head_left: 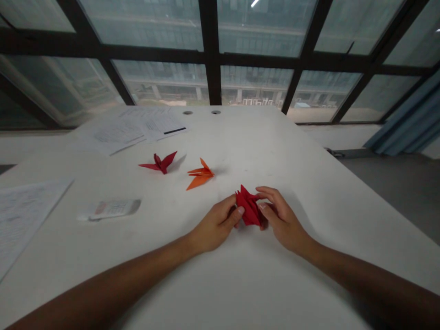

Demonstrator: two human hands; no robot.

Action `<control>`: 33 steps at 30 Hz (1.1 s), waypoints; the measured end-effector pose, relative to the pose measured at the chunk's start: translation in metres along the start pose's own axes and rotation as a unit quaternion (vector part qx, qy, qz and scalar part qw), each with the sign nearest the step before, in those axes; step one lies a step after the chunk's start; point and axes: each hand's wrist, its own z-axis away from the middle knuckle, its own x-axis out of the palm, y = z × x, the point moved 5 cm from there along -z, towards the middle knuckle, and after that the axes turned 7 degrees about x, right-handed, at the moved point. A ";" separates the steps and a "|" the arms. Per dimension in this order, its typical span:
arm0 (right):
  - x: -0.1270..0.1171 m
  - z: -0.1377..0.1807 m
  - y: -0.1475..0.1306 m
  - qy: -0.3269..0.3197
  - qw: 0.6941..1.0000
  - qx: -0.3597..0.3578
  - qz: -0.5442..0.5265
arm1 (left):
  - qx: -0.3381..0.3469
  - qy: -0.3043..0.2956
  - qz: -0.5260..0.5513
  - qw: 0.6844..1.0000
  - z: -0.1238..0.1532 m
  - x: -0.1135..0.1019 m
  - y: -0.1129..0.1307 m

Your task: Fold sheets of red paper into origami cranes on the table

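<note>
A red folded paper piece with several pointed flaps is held between my hands, above the front middle of the white table. My left hand pinches its left side, the thumb lying on the near face. On the other side, my right hand has its thumb and fingers closed around the right edge; part of the paper is hidden behind them. Beyond my left hand lies an orange folded paper piece with pointed flaps. Farther left sits a dark red paper crane with its wings spread.
Printed sheets with a black strip cover the table's far left. Another sheet lies at the left edge. A clear-and-white packet rests left of my hands. Windows stand behind the white table; a blue curtain hangs right.
</note>
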 end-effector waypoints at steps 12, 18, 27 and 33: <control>0.001 -0.001 -0.006 -0.023 0.999 -0.001 0.023 | -0.011 -0.030 -0.038 0.999 0.000 -0.001 0.002; -0.004 -0.006 -0.005 -0.069 0.995 0.025 -0.073 | -0.030 -0.011 -0.016 0.999 -0.001 -0.003 -0.001; -0.007 -0.014 -0.011 -0.109 0.985 0.037 -0.130 | -0.047 0.012 0.016 0.999 -0.001 -0.004 -0.005; -0.009 -0.020 0.003 0.007 0.988 0.058 -0.144 | -0.056 0.054 0.060 0.995 -0.002 -0.006 -0.010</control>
